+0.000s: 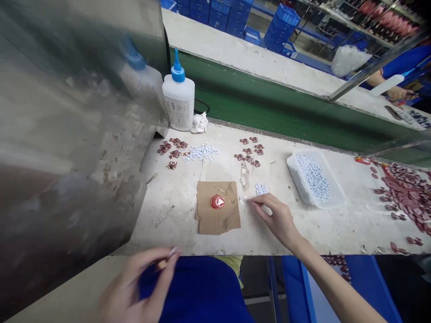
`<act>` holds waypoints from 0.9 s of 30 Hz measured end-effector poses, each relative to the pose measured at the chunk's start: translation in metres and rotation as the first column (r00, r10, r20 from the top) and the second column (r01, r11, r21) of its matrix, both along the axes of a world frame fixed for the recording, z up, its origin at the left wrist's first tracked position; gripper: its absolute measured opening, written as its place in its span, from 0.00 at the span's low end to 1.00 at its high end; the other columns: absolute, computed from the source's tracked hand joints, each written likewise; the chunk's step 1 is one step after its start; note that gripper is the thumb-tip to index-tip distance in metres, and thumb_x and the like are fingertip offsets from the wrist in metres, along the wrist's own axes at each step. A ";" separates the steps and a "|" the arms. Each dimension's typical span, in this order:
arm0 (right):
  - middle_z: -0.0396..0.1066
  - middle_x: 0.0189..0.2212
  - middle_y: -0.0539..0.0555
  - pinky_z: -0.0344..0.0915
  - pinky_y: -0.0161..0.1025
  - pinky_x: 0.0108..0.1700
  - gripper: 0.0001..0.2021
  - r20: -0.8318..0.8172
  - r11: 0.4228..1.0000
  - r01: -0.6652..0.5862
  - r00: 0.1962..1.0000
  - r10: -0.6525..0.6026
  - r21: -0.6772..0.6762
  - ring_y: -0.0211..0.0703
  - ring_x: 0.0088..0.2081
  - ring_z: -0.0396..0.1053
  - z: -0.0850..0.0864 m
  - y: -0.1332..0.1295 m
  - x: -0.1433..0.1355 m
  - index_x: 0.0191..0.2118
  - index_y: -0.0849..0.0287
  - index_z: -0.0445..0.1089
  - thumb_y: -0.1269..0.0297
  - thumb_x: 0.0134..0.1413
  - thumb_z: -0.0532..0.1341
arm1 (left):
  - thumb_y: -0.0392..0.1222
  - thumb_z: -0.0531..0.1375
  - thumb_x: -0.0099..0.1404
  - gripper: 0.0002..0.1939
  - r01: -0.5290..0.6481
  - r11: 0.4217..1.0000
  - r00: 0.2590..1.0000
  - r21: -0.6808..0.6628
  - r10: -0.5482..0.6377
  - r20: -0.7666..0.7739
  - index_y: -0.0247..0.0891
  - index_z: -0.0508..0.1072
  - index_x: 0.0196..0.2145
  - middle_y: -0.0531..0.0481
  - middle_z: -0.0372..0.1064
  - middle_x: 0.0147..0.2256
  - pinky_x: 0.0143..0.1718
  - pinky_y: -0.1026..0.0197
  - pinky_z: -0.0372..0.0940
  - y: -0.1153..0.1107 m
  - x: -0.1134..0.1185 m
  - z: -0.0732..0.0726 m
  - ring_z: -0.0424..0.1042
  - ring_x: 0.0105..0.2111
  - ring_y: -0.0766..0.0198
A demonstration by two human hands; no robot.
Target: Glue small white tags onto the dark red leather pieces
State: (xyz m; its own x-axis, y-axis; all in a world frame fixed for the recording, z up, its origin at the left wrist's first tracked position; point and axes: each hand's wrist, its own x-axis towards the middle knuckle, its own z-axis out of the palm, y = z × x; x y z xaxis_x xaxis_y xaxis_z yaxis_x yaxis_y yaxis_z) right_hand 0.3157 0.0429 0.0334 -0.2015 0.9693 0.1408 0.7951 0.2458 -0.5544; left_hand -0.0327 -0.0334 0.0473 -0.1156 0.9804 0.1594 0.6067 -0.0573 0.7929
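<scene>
My left hand (141,280) is closed in a pinch in front of the bench edge, low in the view. Between its thumb and finger is a small brownish piece (161,264), partly hidden. My right hand (278,220) pinches thumb and forefinger together just above the bench; what they hold, if anything, is too small to name. It is right of a torn cardboard square (205,215), on which lies a red oval piece (217,202) with a white shape on it. Beyond those fingertips is a little heap of blue-and-white bits (261,189).
A white glue bottle (179,105) with a blue nozzle stands at the back left by crumpled tissue (200,122). More white bits (202,152) lie between groups of dark red figures (249,151). Right are a plastic tub (332,188) and piled red pieces (404,190). A metal panel (84,134) borders the left.
</scene>
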 end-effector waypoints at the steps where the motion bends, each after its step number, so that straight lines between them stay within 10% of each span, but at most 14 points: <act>1: 0.80 0.39 0.54 0.73 0.44 0.42 0.06 -0.059 0.998 0.024 0.998 -0.027 -0.056 0.48 0.39 0.77 0.002 0.002 -0.006 0.44 0.55 0.77 0.67 0.69 0.61 | 0.50 0.64 0.69 0.12 0.065 0.998 0.998 0.011 -0.065 0.019 0.40 0.76 0.43 0.56 0.78 0.35 0.36 0.74 0.74 0.007 0.007 -0.003 0.78 0.32 0.74; 8: 0.82 0.35 0.50 0.75 0.41 0.41 0.05 -0.235 0.977 -0.014 0.971 -0.038 -0.214 0.44 0.35 0.79 0.014 0.017 -0.046 0.41 0.53 0.80 0.67 0.63 0.66 | 0.34 0.63 0.69 0.12 0.292 0.935 0.946 0.201 -0.314 0.084 0.44 0.78 0.49 0.54 0.75 0.43 0.45 0.78 0.73 0.048 0.039 -0.013 0.79 0.40 0.75; 27: 0.79 0.38 0.54 0.72 0.44 0.40 0.08 -0.115 0.985 -0.168 0.978 0.171 0.037 0.46 0.39 0.74 0.018 0.026 -0.064 0.43 0.54 0.77 0.72 0.67 0.61 | 0.41 0.60 0.72 0.05 0.220 0.975 0.973 0.022 -0.221 0.069 0.42 0.73 0.45 0.59 0.79 0.36 0.40 0.80 0.70 0.049 0.027 -0.009 0.79 0.33 0.77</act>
State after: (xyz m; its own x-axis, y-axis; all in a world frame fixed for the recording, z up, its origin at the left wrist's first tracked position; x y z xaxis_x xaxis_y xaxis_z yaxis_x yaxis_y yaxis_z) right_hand 0.2513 0.0685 0.0510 -0.3432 0.9180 0.1987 0.6704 0.3876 -0.6328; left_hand -0.0054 0.0156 0.0387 0.0916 0.9807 0.1728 0.5207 -0.1951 0.8311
